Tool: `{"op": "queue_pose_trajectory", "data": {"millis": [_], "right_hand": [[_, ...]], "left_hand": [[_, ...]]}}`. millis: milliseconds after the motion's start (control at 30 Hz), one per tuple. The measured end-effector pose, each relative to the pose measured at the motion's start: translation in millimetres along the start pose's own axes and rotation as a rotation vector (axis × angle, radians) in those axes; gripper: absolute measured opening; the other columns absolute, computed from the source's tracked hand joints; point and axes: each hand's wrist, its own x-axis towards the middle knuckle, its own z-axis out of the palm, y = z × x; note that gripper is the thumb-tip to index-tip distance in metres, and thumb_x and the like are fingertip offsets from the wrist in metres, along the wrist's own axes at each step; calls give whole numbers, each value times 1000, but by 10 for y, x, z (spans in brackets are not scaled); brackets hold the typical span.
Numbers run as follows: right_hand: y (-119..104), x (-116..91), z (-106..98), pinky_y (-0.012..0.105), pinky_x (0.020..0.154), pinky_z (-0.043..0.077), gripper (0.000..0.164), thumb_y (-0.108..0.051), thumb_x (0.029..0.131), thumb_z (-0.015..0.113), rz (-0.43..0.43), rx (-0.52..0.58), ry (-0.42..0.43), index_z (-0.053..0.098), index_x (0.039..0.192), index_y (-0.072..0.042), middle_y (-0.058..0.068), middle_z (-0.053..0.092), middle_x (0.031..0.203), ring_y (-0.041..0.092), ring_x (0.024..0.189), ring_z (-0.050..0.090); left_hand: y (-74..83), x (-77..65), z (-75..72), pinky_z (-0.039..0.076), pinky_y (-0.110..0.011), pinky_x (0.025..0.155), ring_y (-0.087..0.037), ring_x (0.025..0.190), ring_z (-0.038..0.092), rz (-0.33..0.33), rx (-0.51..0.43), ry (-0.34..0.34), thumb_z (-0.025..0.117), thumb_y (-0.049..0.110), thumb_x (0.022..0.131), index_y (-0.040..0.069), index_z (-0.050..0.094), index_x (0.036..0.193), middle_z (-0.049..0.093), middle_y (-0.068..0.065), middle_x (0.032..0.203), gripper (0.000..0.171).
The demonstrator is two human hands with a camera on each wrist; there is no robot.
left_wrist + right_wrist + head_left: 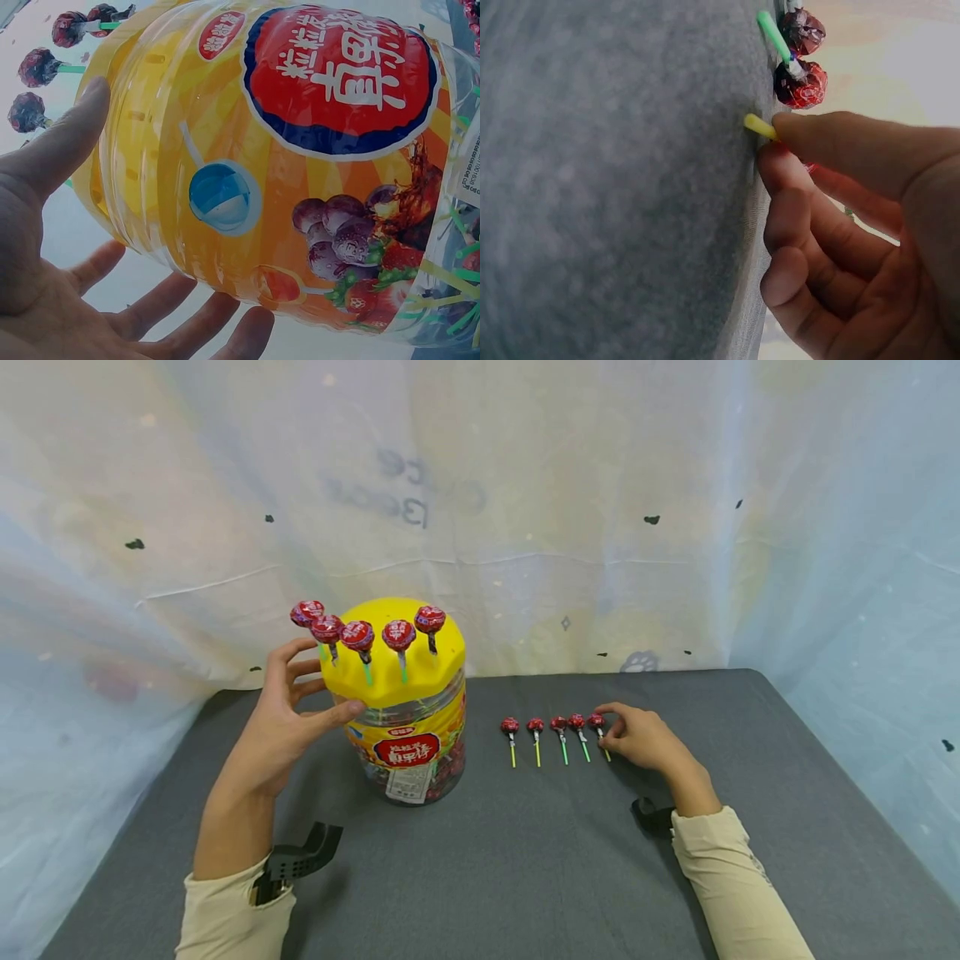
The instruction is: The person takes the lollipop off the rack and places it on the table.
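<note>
We saw the left hand (281,718) part-curled against the upper left side of a big clear jar (442,768), its thumb lying across the front and its fingers spread round the edge of the yellow lid (386,691), so that it gripped the jar there. Just to the right of those fingers, and above them, five red-wrapped lollipops (398,635) stood on the lid, heads up and sticks down. Below the thumb we found a yellow label (442,727) with a red panel, and more wrapped sweets (447,768) showed through the jar's wall.

The right hand (645,739), well apart on the other side of the jar, was nearly closed, thumb and forefinger pinching the end lollipop (596,721); in the right wrist view we saw its yellow stick (760,125) poking out past the fingertips. We could not tell whether that lollipop touched the table (510,877). To the left of this hand, four loose lollipops (558,724) lay side by side, the two nearest with green sticks, the two farther with yellow. Beyond both hands hung a pale sheet (525,527).
</note>
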Motion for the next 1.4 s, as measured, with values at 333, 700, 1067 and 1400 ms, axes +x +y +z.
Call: {"op": "queue_pose_trajectory", "data": {"millis": [333, 700, 1067, 1400], "right_hand": [[-23, 5, -14, 29, 59, 45, 52, -17, 91, 70, 53, -9, 8, 53, 139, -2, 9, 72, 90, 13, 67, 59], [-21, 2, 6, 30, 59, 46, 49, -13, 93, 67, 4, 21, 8, 52, 140, -5, 8, 72, 90, 13, 66, 59], [-22, 16, 6, 30, 60, 45, 49, -16, 91, 70, 46, 12, 12, 54, 136, -5, 8, 71, 89, 14, 67, 59], [10, -6, -25, 31, 61, 46, 55, -17, 91, 70, 18, 11, 7, 49, 141, -5, 7, 71, 90, 13, 67, 60]], "left_hand": [[2, 5, 12, 41, -43, 95, -26, 131, 33, -12, 3, 15, 72, 18, 91, 37, 11, 153, 23, -10, 151, 89], [-1, 8, 3, 42, -41, 93, -25, 129, 33, -18, -1, 19, 73, 17, 91, 37, 12, 152, 23, -9, 150, 88], [-5, 8, -9, 44, -37, 91, -24, 129, 33, -20, 2, 16, 72, 17, 91, 37, 12, 153, 24, -9, 150, 88], [3, 8, -20, 44, -39, 93, -28, 132, 33, -28, 4, 15, 73, 18, 91, 37, 13, 153, 24, -9, 151, 88]]}}
